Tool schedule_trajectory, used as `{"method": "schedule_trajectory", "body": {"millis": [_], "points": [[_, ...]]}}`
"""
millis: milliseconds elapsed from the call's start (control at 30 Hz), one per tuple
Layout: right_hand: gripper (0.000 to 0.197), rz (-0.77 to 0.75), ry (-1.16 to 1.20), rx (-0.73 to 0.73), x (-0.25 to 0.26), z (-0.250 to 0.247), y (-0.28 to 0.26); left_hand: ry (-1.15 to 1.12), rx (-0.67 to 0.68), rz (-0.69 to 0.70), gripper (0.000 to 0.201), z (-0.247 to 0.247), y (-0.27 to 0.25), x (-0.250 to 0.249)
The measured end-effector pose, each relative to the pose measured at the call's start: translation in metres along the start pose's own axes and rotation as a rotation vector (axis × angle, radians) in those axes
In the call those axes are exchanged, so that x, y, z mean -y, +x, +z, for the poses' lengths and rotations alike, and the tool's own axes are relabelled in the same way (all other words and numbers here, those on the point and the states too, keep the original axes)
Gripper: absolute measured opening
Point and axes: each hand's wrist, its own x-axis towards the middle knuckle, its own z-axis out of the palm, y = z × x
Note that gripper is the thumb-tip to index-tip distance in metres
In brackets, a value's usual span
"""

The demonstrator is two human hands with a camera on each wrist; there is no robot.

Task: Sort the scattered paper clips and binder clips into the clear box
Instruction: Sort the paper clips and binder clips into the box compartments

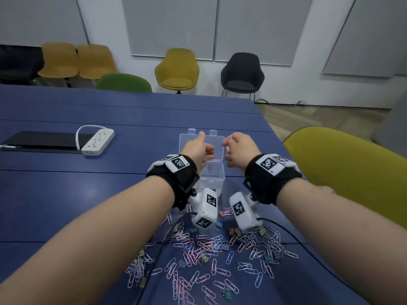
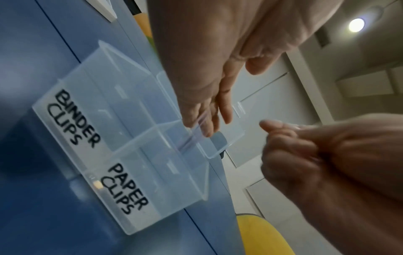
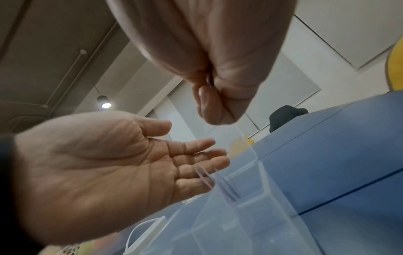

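Two hands: both are raised above the clear box (image 1: pixel 211 172) at frame centre.
Left hand (image 1: pixel 196 148): fingers straight and relaxed, palm bare, holding nothing.
Right hand (image 1: pixel 239 148): fingers curled tight; whether it holds a clip, I cannot tell.
Box: one, lid up, two compartments labelled for binder clips and paper clips; the binder side looks empty.
Progress: barely begun, I judge.
Paper clips (image 1: pixel 204 258): dozens scattered on the table (image 1: pixel 66 194), lower centre.
Binder clips (image 1: pixel 203 258): roughly ten among them.
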Motion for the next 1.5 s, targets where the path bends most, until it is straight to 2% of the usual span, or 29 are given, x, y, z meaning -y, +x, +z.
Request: {"method": "schedule_trajectory", "body": {"millis": [33, 100, 200, 267, 367, 433, 533, 600, 667, 767, 867, 900, 1000, 1100, 1300, 1500], "points": [[0.028, 0.011, 0.095, -0.012, 0.002, 0.006, 0.002, 0.001, 0.009, -0.012, 0.059, -0.003, 0.0, 0.001], [0.024, 0.008, 0.141, -0.064, 0.001, 0.02, 0.008, -0.042, 0.019, -0.009, 0.061, -0.013, -0.005, 0.001], [0.026, -0.07, -0.118, -0.028, -0.008, 0.033, 0.016, -0.107, -0.001, 0.033, 0.054, -0.029, -0.017, -0.001], [0.031, -0.075, -0.258, -0.019, -0.011, 0.033, 0.012, -0.066, -0.025, 0.083, 0.047, -0.04, -0.027, -0.001], [0.027, -0.11, -0.28, -0.086, -0.014, 0.021, 0.004, 0.033, 0.044, 0.141, 0.034, -0.052, -0.045, 0.003], [0.027, -0.114, -0.207, -0.085, -0.015, 0.007, -0.007, 0.177, 0.155, 0.139, 0.023, -0.059, -0.058, 0.013], [0.014, -0.091, -0.135, -0.029, -0.019, -0.019, -0.034, 0.552, 0.368, 0.118, 0.013, -0.07, -0.079, 0.029], [0.011, -0.1, -0.295, 0.071, -0.028, -0.037, -0.053, 0.877, 0.52, 0.106, 0.006, -0.07, -0.095, 0.037], [0.01, -0.082, -0.591, 0.252, -0.038, -0.051, -0.072, 1.172, 0.593, 0.18, 0.004, -0.064, -0.106, 0.045], [0.015, 0.05, -0.982, 0.529, -0.052, -0.061, -0.101, 1.394, 0.55, 0.325, 0.011, -0.049, -0.115, 0.055], [0.006, -0.025, -1.202, 0.528, -0.064, -0.059, -0.122, 1.45, 0.486, 0.363, 0.018, -0.034, -0.116, 0.063], [0.013, -0.071, -1.231, 0.509, -0.07, -0.057, -0.125, 1.472, 0.469, 0.36, 0.02, -0.029, -0.115, 0.066], [0.031, -0.162, -1.172, 0.479, -0.084, -0.049, -0.129, 1.565, 0.439, 0.324, 0.03, -0.016, -0.116, 0.073], [0.042, -0.153, -1.147, 0.502, -0.089, -0.041, -0.129, 1.625, 0.43, 0.291, 0.029, -0.006, -0.118, 0.076], [0.02, -0.258, -1.151, 0.491, -0.092, -0.025, -0.13, 1.613, 0.428, 0.283, 0.013, -0.002, -0.116, 0.077], [0.02, -0.242, -1.131, 0.489, -0.094, -0.023, -0.129, 1.461, 0.394, 0.237, 0.013, -0.012, -0.109, 0.079]]}}
